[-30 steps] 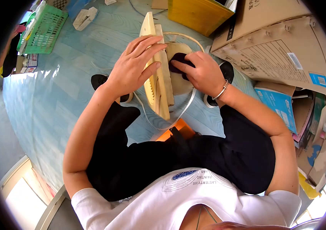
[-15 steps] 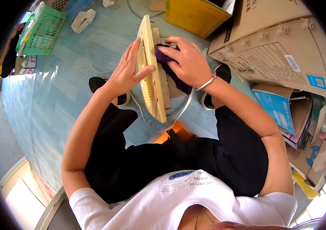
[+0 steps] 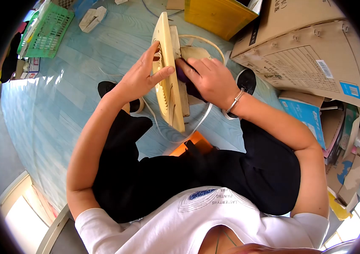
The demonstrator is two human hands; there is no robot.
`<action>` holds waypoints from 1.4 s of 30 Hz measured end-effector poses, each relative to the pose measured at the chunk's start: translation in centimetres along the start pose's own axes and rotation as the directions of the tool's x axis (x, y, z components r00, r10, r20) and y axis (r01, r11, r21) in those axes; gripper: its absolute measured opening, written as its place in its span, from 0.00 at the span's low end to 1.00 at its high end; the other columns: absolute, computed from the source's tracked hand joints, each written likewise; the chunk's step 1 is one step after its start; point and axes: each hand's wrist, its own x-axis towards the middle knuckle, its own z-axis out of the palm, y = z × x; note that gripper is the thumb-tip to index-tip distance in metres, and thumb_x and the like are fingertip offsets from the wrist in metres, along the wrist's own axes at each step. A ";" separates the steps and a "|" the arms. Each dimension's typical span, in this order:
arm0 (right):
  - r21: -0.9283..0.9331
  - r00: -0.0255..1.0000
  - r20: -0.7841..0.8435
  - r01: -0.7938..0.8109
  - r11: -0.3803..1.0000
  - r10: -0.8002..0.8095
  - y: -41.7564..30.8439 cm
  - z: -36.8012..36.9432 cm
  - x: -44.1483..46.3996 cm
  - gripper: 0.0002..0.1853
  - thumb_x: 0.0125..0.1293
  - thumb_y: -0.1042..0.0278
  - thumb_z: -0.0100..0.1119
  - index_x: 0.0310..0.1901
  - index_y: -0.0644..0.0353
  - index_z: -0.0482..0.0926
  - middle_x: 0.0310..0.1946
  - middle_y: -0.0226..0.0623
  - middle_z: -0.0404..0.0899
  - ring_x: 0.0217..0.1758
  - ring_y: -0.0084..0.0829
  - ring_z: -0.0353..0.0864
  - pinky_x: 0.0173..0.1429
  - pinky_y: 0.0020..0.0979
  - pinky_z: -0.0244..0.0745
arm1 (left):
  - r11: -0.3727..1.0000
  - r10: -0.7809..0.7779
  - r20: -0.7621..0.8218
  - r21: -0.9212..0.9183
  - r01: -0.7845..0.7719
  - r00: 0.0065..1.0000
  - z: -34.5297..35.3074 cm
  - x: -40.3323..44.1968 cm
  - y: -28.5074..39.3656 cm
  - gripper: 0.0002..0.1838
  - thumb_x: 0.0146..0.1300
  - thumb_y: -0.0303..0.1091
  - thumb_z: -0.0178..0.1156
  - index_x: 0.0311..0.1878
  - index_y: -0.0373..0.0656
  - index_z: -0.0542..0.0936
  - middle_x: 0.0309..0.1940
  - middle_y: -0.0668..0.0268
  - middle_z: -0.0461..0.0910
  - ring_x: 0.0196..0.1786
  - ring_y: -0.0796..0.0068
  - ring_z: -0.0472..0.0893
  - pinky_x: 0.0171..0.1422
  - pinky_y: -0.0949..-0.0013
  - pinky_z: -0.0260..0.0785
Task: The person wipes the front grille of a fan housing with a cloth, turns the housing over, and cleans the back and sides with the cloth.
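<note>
A cream-coloured plastic appliance (image 3: pixel 172 101) stands on edge between my legs, with a beige base behind it and a pale cord beside it. My left hand (image 3: pixel 142 76) rests against its ribbed left face, thumb over the top edge and fingers apart. On the other side, my right hand (image 3: pixel 209 78) is closed on a dark purple cloth (image 3: pixel 184 75), pressed close to the appliance's right side. Most of the cloth is hidden under that hand.
Large cardboard boxes (image 3: pixel 298 59) and a yellow box (image 3: pixel 218 19) stand at the right and top. A green basket (image 3: pixel 51 31) is at the upper left. An orange object (image 3: pixel 197 143) lies below the appliance. Papers and cartons are piled far right.
My right hand has moved down and back up along the appliance's right side with the cloth. My left hand has slid from over the top edge to the left face.
</note>
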 end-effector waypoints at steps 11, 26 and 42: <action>-0.271 0.998 -0.028 -0.061 0.961 0.056 5.6 3.6 9.1 0.07 0.62 0.70 0.55 0.38 0.56 0.83 0.41 0.29 0.78 0.45 0.31 0.79 0.45 0.34 0.74 | 0.997 -0.069 0.045 0.043 0.067 0.997 -0.7 0.2 0.5 0.45 0.72 0.52 0.59 0.79 0.40 0.48 0.73 0.49 0.62 0.71 0.55 0.69 0.74 0.52 0.61; 0.068 0.978 0.150 0.137 0.988 -0.146 -3.2 -2.4 -3.0 0.26 0.59 0.73 0.53 0.62 0.66 0.75 0.42 0.32 0.72 0.37 0.28 0.72 0.40 0.29 0.71 | 0.996 -0.047 0.028 0.082 0.045 0.998 -0.3 0.2 -0.2 0.43 0.73 0.51 0.57 0.79 0.38 0.48 0.70 0.45 0.66 0.67 0.56 0.73 0.72 0.56 0.64; 0.385 0.910 0.017 0.377 0.842 -0.415 -1.6 -2.0 -3.1 0.07 0.52 0.70 0.62 0.33 0.49 0.76 0.33 0.28 0.71 0.28 0.27 0.71 0.29 0.29 0.69 | 0.999 -0.049 0.026 0.002 0.049 0.998 -0.2 0.3 -0.5 0.44 0.73 0.53 0.58 0.79 0.37 0.48 0.70 0.45 0.65 0.65 0.58 0.75 0.70 0.56 0.66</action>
